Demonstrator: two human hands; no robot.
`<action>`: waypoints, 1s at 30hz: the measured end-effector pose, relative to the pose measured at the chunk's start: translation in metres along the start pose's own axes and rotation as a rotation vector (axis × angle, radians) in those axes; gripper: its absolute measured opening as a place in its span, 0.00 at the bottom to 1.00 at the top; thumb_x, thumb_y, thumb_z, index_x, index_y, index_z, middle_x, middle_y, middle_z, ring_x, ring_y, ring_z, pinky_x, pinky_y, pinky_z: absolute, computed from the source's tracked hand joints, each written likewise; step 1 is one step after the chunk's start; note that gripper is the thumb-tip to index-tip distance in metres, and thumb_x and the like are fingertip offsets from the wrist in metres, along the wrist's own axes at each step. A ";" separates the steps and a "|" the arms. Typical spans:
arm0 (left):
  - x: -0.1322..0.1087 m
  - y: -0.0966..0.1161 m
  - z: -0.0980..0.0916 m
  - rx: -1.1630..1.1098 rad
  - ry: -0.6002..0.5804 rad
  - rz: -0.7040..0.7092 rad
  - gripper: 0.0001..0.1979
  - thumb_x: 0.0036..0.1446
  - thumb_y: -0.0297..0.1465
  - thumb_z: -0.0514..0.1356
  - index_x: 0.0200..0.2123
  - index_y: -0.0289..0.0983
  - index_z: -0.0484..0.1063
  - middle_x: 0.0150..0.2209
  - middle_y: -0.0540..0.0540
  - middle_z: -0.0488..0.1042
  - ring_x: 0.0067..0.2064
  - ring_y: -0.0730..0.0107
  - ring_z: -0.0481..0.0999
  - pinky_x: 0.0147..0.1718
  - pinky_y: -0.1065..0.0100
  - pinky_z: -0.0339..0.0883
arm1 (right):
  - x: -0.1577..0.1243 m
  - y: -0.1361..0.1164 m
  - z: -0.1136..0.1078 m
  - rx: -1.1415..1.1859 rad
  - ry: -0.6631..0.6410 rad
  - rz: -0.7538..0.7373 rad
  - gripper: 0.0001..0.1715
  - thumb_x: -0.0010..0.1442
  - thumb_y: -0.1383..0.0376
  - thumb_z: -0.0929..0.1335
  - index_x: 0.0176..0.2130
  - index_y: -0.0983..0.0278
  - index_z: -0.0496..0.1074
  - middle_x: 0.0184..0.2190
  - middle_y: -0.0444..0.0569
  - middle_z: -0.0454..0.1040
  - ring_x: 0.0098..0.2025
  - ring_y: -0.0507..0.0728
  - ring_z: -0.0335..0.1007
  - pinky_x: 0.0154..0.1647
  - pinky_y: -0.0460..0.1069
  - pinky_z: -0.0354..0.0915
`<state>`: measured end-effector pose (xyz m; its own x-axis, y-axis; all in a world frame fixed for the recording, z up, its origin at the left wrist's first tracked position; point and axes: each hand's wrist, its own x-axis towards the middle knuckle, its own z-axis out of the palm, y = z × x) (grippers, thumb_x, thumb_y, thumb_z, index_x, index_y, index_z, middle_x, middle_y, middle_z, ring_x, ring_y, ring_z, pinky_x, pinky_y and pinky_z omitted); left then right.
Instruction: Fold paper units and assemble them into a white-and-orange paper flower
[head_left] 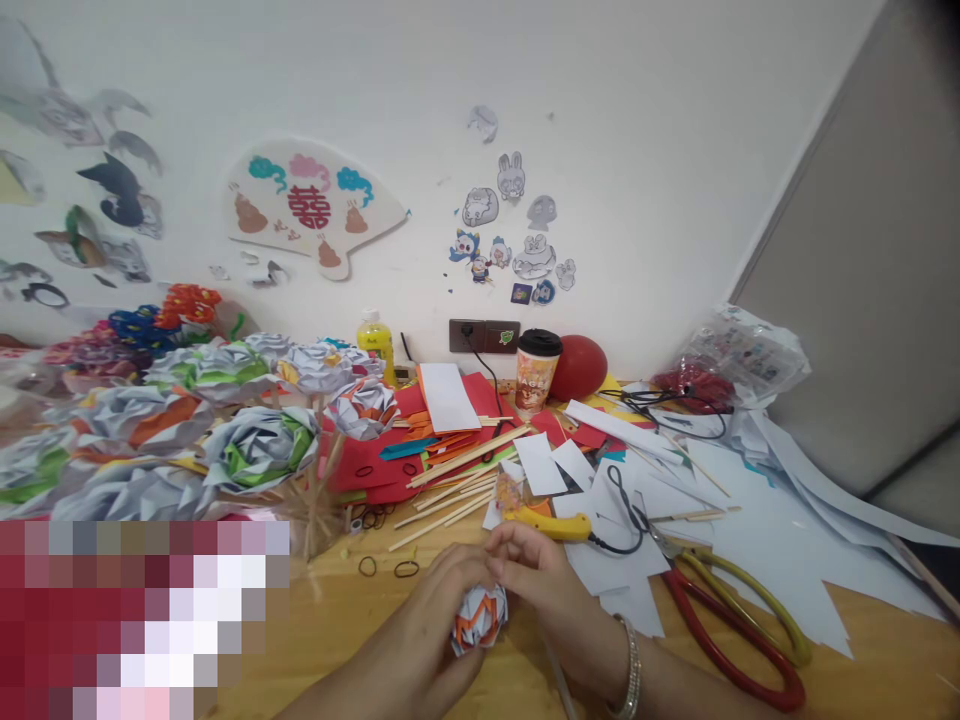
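Observation:
A small folded paper flower [480, 620] in white and orange sits between my hands near the table's front. My left hand [442, 620] is closed around its left side, thumb below and fingers over the top. With thumb and fingers pinched, my right hand [536, 575] works at the upper right edge of the flower. What lies right at the fingertips is hidden. A yellow-handled corded tool, like a glue gun [551, 522], lies just beyond my right hand. To the right rest large scissors [731, 615] with red and yellow handles.
Finished paper flowers [262, 445] on sticks crowd the left. Wooden sticks [457, 490], rubber bands [406, 569] and coloured paper [360, 465] lie ahead. A lidded cup [538, 370], red balloon [581, 367] and yellow bottle [376, 345] stand by the wall. White paper sheets [720, 540] spread right.

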<state>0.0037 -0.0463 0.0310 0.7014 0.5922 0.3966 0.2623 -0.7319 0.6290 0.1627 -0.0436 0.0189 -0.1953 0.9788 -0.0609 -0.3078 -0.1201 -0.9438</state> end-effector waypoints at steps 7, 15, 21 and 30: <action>-0.001 -0.007 0.007 -0.065 0.067 -0.129 0.23 0.47 0.18 0.55 0.45 0.43 0.56 0.43 0.47 0.67 0.44 0.67 0.69 0.42 0.68 0.66 | 0.001 0.006 0.001 -0.043 0.038 -0.024 0.18 0.44 0.57 0.72 0.30 0.64 0.66 0.21 0.39 0.63 0.24 0.49 0.59 0.26 0.44 0.54; -0.001 -0.017 0.018 -0.187 0.218 -0.239 0.35 0.45 0.21 0.59 0.53 0.45 0.45 0.43 0.47 0.71 0.43 0.67 0.73 0.41 0.69 0.67 | 0.001 0.007 -0.006 -0.274 0.075 -0.293 0.11 0.54 0.57 0.66 0.31 0.63 0.70 0.26 0.44 0.67 0.30 0.53 0.64 0.32 0.47 0.60; -0.003 -0.021 0.019 -0.184 0.168 -0.236 0.42 0.48 0.21 0.57 0.59 0.46 0.34 0.46 0.45 0.69 0.45 0.67 0.71 0.44 0.67 0.65 | -0.007 -0.003 -0.008 -0.714 -0.097 -0.604 0.12 0.58 0.62 0.63 0.39 0.59 0.75 0.30 0.47 0.66 0.34 0.54 0.63 0.34 0.49 0.61; -0.002 -0.016 0.011 -0.130 0.209 -0.256 0.36 0.49 0.24 0.58 0.57 0.43 0.41 0.41 0.46 0.70 0.39 0.67 0.72 0.39 0.67 0.67 | -0.008 -0.005 -0.010 -0.630 -0.109 -0.553 0.15 0.59 0.59 0.62 0.43 0.59 0.72 0.34 0.49 0.67 0.38 0.55 0.64 0.39 0.50 0.63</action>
<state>0.0058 -0.0395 0.0129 0.4700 0.8168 0.3346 0.3158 -0.5095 0.8004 0.1750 -0.0487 0.0212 -0.2682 0.8442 0.4641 0.1845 0.5178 -0.8353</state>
